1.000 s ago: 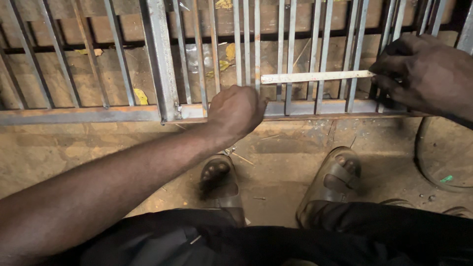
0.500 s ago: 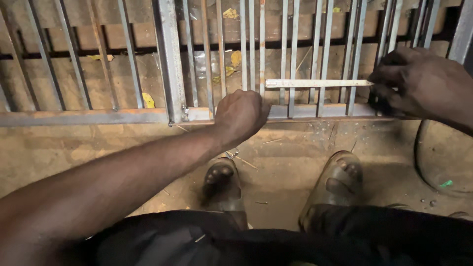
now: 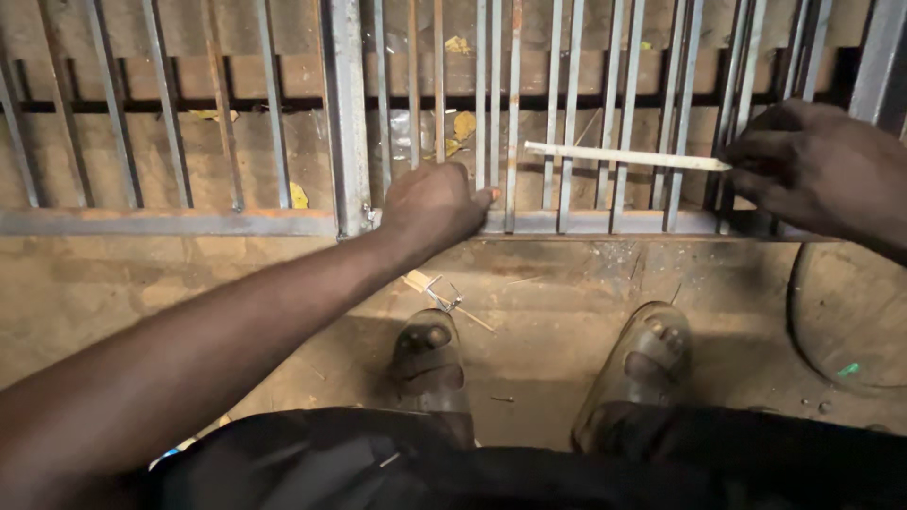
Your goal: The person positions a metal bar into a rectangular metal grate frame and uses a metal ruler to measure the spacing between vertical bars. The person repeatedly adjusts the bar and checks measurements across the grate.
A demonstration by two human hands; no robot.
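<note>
Left hand (image 3: 436,200): curled closed, knuckles up, resting on the bottom rail (image 3: 170,223) of a metal grille (image 3: 346,113) lying flat over the floor (image 3: 548,302). Fingertips sit against one thin vertical bar (image 3: 495,94); whether they wrap fully round it cannot be told.

Right hand (image 3: 817,170): fingers bent and pinched on the right end of a pale flat stick (image 3: 624,157). The stick lies level across several bars, well to the right of and slightly above the left hand, its free end pointing toward that hand but apart from it.

Edges and room: a thick upright post (image 3: 348,113) stands just left of the left hand. Bars to the right of that hand are closely set, with narrow gaps; bars left of the post are wider apart. Below the rail, bare floor lies open toward the person's two sandalled feet (image 3: 430,364). A small clip-like scrap (image 3: 436,293) lies on the floor just below the left hand. A round dark rim (image 3: 803,312) curves below the right hand.
</note>
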